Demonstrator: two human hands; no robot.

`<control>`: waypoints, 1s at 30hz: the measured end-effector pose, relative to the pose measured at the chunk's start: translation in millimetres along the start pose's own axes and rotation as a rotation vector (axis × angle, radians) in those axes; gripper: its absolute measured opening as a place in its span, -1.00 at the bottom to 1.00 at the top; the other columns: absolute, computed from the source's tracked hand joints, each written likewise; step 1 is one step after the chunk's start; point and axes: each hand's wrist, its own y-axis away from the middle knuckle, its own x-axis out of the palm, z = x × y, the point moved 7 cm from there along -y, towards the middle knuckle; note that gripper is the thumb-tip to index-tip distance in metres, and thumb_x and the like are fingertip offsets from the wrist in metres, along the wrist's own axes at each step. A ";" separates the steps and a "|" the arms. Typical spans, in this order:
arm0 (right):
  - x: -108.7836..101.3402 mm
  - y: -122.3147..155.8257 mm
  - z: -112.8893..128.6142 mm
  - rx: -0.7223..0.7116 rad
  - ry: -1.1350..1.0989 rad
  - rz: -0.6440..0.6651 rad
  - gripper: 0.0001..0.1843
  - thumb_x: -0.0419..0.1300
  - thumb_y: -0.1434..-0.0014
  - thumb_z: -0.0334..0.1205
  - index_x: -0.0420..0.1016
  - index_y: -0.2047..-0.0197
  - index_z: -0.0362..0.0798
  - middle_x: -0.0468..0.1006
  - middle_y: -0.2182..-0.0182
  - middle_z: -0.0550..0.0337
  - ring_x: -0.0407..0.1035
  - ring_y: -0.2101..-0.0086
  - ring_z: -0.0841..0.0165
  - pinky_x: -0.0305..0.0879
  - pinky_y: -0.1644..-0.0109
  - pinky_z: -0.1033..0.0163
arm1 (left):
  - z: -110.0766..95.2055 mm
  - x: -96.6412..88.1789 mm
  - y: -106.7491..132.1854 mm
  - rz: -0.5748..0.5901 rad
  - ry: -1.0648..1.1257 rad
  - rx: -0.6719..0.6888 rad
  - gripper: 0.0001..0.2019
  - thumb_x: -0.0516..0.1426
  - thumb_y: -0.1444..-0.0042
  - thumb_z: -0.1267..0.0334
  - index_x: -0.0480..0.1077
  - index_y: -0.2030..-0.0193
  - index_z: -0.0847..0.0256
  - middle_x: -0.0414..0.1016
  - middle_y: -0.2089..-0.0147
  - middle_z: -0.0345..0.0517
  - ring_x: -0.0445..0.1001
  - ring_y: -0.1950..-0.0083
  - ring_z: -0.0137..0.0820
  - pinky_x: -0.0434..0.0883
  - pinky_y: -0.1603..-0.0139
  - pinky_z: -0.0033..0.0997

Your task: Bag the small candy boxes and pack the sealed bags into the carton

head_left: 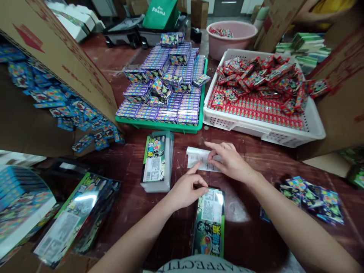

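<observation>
Loosely open, the left hand [187, 187] is reaching onto the white label sheet [192, 161] right of the stacked clear packs [156, 159], ideally keeping it flat, while the right hand [229, 161] is covering its right end, pinch impossible to tell.

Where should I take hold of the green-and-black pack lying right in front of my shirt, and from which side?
Probably by both long edges near the middle, from above: the pack lies flat and is narrow crosswise, while the shirt hides its near end.
</observation>
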 end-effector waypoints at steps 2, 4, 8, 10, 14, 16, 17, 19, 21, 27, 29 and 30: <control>-8.0 23.4 13.8 0.037 -0.158 -0.004 -0.37 0.20 -0.32 -0.23 0.13 -0.40 0.14 0.63 0.19 0.20 0.41 0.09 0.20 0.18 -0.18 -0.09 | -6.5 -1.3 2.7 -0.037 -0.030 0.041 -0.96 0.26 -0.13 0.29 0.56 0.27 0.15 0.18 -0.46 0.08 0.44 -0.26 -0.11 0.44 -0.09 -0.19; -18.9 45.1 20.1 0.121 -0.357 -0.043 -0.36 0.23 -0.31 -0.19 0.13 -0.39 0.13 0.59 0.20 0.21 0.44 0.12 0.26 0.28 -0.13 -0.01 | -16.2 -2.4 7.0 -0.074 -0.055 0.081 -0.94 0.24 -0.16 0.29 0.57 0.25 0.13 0.28 -0.38 0.06 0.33 -0.35 -0.12 0.39 -0.18 -0.16; -18.0 74.3 17.0 0.332 -0.775 0.031 -0.36 0.26 -0.25 -0.20 0.15 -0.34 0.02 0.56 0.22 0.23 0.47 0.22 0.37 0.41 0.04 0.15 | -32.4 -0.5 12.1 -0.059 -0.051 0.112 -0.93 0.21 -0.20 0.26 0.54 0.23 0.12 0.43 -0.19 -0.01 0.44 -0.22 -0.19 0.36 -0.22 -0.11; -6.9 82.6 15.9 0.405 -0.868 0.143 -0.40 0.25 -0.24 -0.22 0.19 -0.30 -0.02 0.57 0.24 0.23 0.48 0.24 0.39 0.43 0.08 0.18 | -34.6 3.5 12.5 -0.010 -0.013 0.102 -0.91 0.20 -0.22 0.21 0.53 0.21 0.11 0.53 -0.05 -0.06 0.51 -0.09 -0.23 0.39 -0.17 -0.14; 10.2 87.3 15.5 0.427 -0.849 0.205 -0.40 0.24 -0.21 -0.24 0.19 -0.28 -0.04 0.57 0.23 0.21 0.48 0.25 0.38 0.43 0.11 0.19 | -28.8 10.4 13.5 0.054 0.029 0.004 -0.84 0.19 -0.24 0.13 0.54 0.15 0.11 0.62 0.21 -0.16 0.57 0.15 -0.28 0.48 0.04 -0.23; 15.7 86.6 16.2 0.425 -0.823 0.188 -0.35 0.25 -0.19 -0.24 0.17 -0.30 -0.05 0.57 0.24 0.21 0.48 0.27 0.37 0.43 0.14 0.19 | -29.4 10.0 13.9 0.034 0.023 0.001 -0.84 0.20 -0.22 0.12 0.56 0.17 0.11 0.63 0.23 -0.17 0.58 0.18 -0.29 0.49 0.06 -0.24; 17.4 86.4 17.2 0.423 -0.795 0.179 -0.34 0.25 -0.19 -0.24 0.16 -0.31 -0.04 0.57 0.24 0.21 0.48 0.27 0.36 0.43 0.15 0.18 | -30.5 9.8 14.1 0.026 0.021 0.007 -0.84 0.21 -0.22 0.12 0.56 0.18 0.11 0.64 0.23 -0.17 0.58 0.18 -0.29 0.49 0.07 -0.25; 17.9 86.8 20.9 0.409 -0.676 0.158 -0.33 0.23 -0.21 -0.24 0.14 -0.34 -0.01 0.57 0.24 0.20 0.48 0.27 0.32 0.43 0.13 0.13 | -32.4 10.1 14.5 0.026 0.020 0.015 -0.84 0.21 -0.21 0.14 0.58 0.18 0.10 0.65 0.22 -0.17 0.58 0.20 -0.30 0.49 0.07 -0.25; 11.6 88.5 27.4 0.361 -0.461 0.086 -0.27 0.22 -0.23 -0.25 0.07 -0.41 0.05 0.57 0.17 0.15 0.47 0.17 0.25 0.40 0.01 0.03 | -33.5 9.5 15.2 0.027 0.023 0.019 -0.84 0.21 -0.21 0.15 0.59 0.17 0.10 0.66 0.20 -0.16 0.58 0.20 -0.31 0.49 0.07 -0.25; 4.6 102.9 57.7 0.153 0.035 -0.096 -0.16 0.16 -0.33 -0.28 -0.18 -0.49 0.37 0.61 0.15 0.22 0.39 0.10 0.12 0.10 -0.18 -0.24 | -37.2 6.9 22.5 0.025 0.079 0.060 -0.84 0.21 -0.19 0.17 0.59 0.18 0.12 0.65 0.22 -0.14 0.57 0.19 -0.30 0.50 0.06 -0.23; 11.9 106.9 55.6 0.185 0.030 -0.109 -0.12 0.13 -0.36 -0.27 -0.33 -0.51 0.35 0.63 0.17 0.23 0.41 0.09 0.10 0.07 -0.19 -0.26 | -35.4 11.0 24.1 0.024 0.104 0.060 -0.85 0.24 -0.16 0.16 0.56 0.18 0.13 0.63 0.22 -0.13 0.56 0.18 -0.30 0.50 0.07 -0.23; 15.7 108.3 52.8 0.208 0.016 -0.114 -0.10 0.13 -0.36 -0.26 -0.38 -0.51 0.33 0.64 0.15 0.22 0.41 0.08 0.09 0.08 -0.19 -0.28 | -33.3 13.6 24.1 0.021 0.122 0.056 -0.83 0.27 -0.12 0.16 0.54 0.17 0.14 0.62 0.22 -0.13 0.56 0.18 -0.30 0.50 0.08 -0.23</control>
